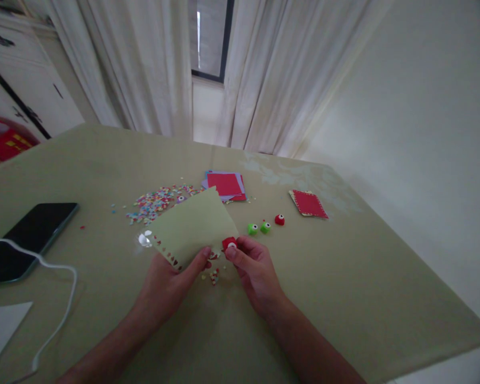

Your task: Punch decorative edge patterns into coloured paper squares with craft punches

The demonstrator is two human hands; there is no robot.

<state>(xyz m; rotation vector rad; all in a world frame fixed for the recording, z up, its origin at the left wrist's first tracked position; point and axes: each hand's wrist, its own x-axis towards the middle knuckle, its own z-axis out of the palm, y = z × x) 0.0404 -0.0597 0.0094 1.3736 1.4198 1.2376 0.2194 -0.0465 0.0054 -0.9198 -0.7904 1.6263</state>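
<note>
Left hand (176, 274) pinches pale green paper (194, 221) — fingers closed on its near edge, above the counter (344, 298). Right hand (254, 262) has fingers closed around red eyed punch (228, 243) at the paper's near-right corner. For clean cuts, likely best — sheet steady, punch square to edge, even gaps.

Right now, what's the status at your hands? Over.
Left fingers holding pale green card. Right fingers pinching red punch at card's edge. Loose confetti nearby, below the punch.
</note>
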